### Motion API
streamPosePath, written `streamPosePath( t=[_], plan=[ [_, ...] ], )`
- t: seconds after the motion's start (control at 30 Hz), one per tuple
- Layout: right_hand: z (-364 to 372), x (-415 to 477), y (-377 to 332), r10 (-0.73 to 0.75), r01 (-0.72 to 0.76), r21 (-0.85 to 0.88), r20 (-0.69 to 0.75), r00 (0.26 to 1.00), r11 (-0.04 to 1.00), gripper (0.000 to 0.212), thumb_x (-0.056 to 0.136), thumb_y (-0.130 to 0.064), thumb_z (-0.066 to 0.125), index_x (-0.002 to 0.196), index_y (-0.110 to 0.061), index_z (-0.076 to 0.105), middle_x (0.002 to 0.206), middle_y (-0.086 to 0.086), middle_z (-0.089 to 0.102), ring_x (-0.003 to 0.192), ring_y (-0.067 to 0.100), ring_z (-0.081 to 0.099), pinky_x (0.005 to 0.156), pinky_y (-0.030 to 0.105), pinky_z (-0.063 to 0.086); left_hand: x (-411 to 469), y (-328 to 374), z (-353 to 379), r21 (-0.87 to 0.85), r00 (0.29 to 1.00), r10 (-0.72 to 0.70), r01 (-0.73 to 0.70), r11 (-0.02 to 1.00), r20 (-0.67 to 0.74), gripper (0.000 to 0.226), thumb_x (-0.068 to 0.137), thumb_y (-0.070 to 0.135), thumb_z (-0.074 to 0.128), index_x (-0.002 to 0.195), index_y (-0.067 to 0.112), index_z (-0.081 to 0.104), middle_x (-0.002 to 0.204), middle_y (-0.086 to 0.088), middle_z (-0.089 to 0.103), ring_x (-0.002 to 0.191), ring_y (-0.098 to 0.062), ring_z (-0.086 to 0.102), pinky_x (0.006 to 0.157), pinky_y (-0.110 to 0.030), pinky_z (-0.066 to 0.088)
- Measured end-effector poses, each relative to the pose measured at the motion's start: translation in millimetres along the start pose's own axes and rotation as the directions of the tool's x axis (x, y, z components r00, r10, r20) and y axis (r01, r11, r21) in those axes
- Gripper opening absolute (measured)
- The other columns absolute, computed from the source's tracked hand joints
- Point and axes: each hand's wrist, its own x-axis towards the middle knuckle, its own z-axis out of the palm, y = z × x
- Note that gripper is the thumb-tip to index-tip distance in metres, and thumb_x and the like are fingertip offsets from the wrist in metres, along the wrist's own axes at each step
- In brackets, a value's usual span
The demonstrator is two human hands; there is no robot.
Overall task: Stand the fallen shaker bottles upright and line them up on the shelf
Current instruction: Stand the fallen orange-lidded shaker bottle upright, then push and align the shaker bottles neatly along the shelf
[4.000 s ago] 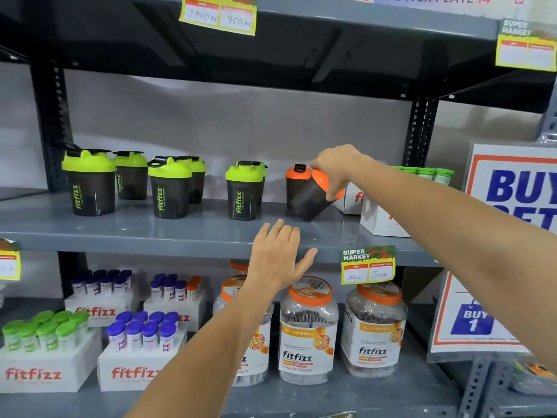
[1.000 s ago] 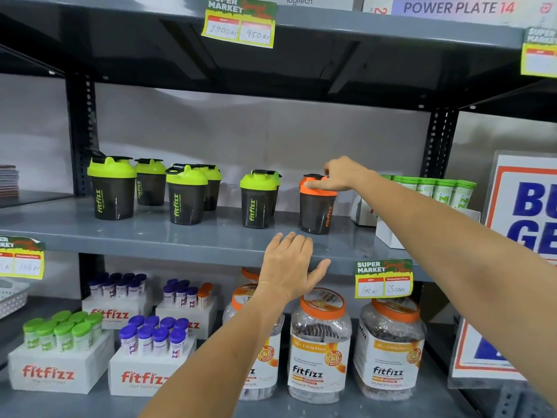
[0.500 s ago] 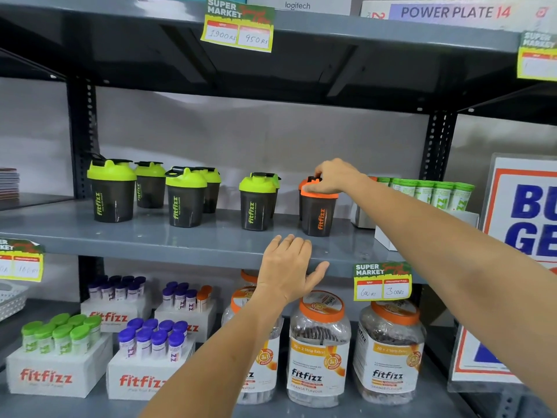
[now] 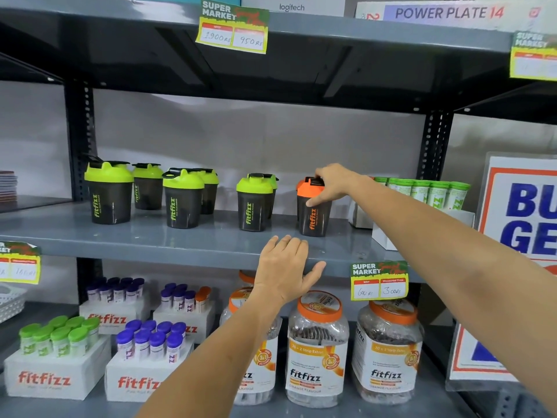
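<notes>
An orange-lidded dark shaker bottle (image 4: pixel 312 215) stands upright on the grey middle shelf (image 4: pixel 150 239). My right hand (image 4: pixel 333 184) grips it at the lid and upper body, thumb across the front. To its left stand several green-lidded shakers, all upright: one pair (image 4: pixel 256 203) nearest, another pair (image 4: pixel 185 199) further left, and a front one (image 4: pixel 109 193) at the far left with one more behind it. My left hand (image 4: pixel 286 271) rests flat on the shelf's front edge, fingers apart, holding nothing.
Green-capped tubes in a white box (image 4: pixel 428 191) crowd the shelf right of the orange shaker. A "BUY GET" sign (image 4: pixel 521 236) stands at far right. Price tags (image 4: pixel 379 280) hang on the shelf edge. Below are fitfizz jars (image 4: pixel 316 348) and tube boxes (image 4: pixel 54 369).
The orange shaker went from tilted to upright and has come slightly forward on the shelf. My right hand shifted from the lid's top to its side. My left hand stays on the edge.
</notes>
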Motion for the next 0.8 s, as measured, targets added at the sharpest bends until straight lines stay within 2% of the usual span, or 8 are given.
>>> streamPosePath(
  t=[0.27, 0.37, 0.43, 0.5, 0.6, 0.67, 0.73, 0.8],
  plan=[
    [2, -2, 5, -0.047, 0.048, 0.030, -0.026, 0.999, 0.998, 0.073, 0.072, -0.058, 0.075, 0.121, -0.007, 0.053, 0.119, 0.014, 0.059, 0.109, 0.032, 0.055, 0.083, 0.034, 0.045, 0, 1, -4, 0.005, 0.998, -0.014, 0.014, 1.000, 0.065, 0.053, 0.089, 0.055, 0.040, 0.091, 0.012, 0.071, 0.085, -0.001, 0.071, 0.087, -0.022, 0.068, 0.088, -0.038, 0.052],
    [2, -5, 9, -0.030, 0.031, 0.064, -0.006, 1.000, 0.997, 0.092, 0.067, -0.066, 0.074, 0.134, -0.009, 0.045, 0.132, 0.015, 0.053, 0.121, 0.033, 0.051, 0.095, 0.039, 0.046, 2, 3, -7, -0.011, 0.993, -0.046, 0.048, 0.999, 0.111, 0.052, 0.088, 0.055, 0.040, 0.092, 0.013, 0.070, 0.083, 0.000, 0.070, 0.081, -0.021, 0.068, 0.088, -0.040, 0.052],
    [1, -12, 12, 0.028, -0.024, 0.159, -0.023, 0.999, 0.987, 0.113, 0.059, -0.079, 0.068, 0.146, -0.016, 0.033, 0.145, 0.011, 0.046, 0.131, 0.033, 0.046, 0.103, 0.047, 0.044, 4, 4, -9, -0.046, 0.986, -0.071, 0.079, 0.996, 0.153, 0.054, 0.088, 0.055, 0.038, 0.096, 0.012, 0.070, 0.084, 0.001, 0.070, 0.075, -0.021, 0.068, 0.088, -0.041, 0.052],
    [4, -22, 16, 0.142, -0.086, 0.361, -0.132, 0.981, 0.929, 0.114, 0.057, -0.090, 0.053, 0.146, -0.021, 0.033, 0.142, 0.010, 0.051, 0.127, 0.032, 0.050, 0.102, 0.049, 0.045, 8, 4, -14, -0.142, 0.980, -0.106, 0.131, 0.981, 0.167, 0.056, 0.088, 0.055, 0.034, 0.101, 0.012, 0.068, 0.085, 0.000, 0.069, 0.073, -0.022, 0.066, 0.082, -0.038, 0.051],
    [23, -33, 23, 0.413, -0.146, 0.746, -0.184, 0.892, 0.650, 0.091, 0.077, -0.084, 0.036, 0.134, -0.014, 0.048, 0.124, 0.011, 0.059, 0.120, 0.032, 0.055, 0.094, 0.046, 0.050, 27, 2, -25, -0.298, 0.932, -0.234, 0.314, 0.901, 0.277, 0.052, 0.090, 0.050, 0.031, 0.110, 0.012, 0.062, 0.098, -0.004, 0.066, 0.088, -0.027, 0.063, 0.076, -0.037, 0.047],
    [39, -34, 26, 0.571, -0.223, 0.894, -0.043, 0.820, 0.389, 0.075, 0.090, -0.069, 0.029, 0.129, -0.009, 0.052, 0.118, 0.013, 0.058, 0.113, 0.036, 0.059, 0.073, 0.042, 0.057, 46, -2, -21, -0.339, 0.864, -0.336, 0.465, 0.818, 0.374, 0.040, 0.092, 0.037, 0.042, 0.117, 0.010, 0.057, 0.113, -0.008, 0.062, 0.103, -0.028, 0.059, 0.085, -0.040, 0.048],
    [59, -33, 28, 0.598, -0.296, 0.942, 0.145, 0.788, 0.162, 0.062, 0.098, -0.052, 0.025, 0.135, -0.007, 0.048, 0.129, 0.018, 0.055, 0.110, 0.038, 0.058, 0.070, 0.041, 0.057, 66, -9, -15, -0.335, 0.764, -0.410, 0.605, 0.722, 0.498, 0.035, 0.091, 0.024, 0.048, 0.119, 0.006, 0.055, 0.120, -0.013, 0.060, 0.109, -0.032, 0.057, 0.089, -0.039, 0.047],
    [79, -34, 24, 0.554, -0.372, 0.926, 0.281, 0.784, 0.057, 0.056, 0.100, -0.044, 0.023, 0.136, -0.007, 0.045, 0.131, 0.020, 0.054, 0.109, 0.034, 0.057, 0.080, 0.041, 0.053, 79, -19, -9, -0.275, 0.654, -0.441, 0.702, 0.657, 0.614, 0.034, 0.088, 0.017, 0.050, 0.119, 0.002, 0.052, 0.121, -0.017, 0.059, 0.110, -0.034, 0.056, 0.083, -0.033, 0.044]
  ],
)
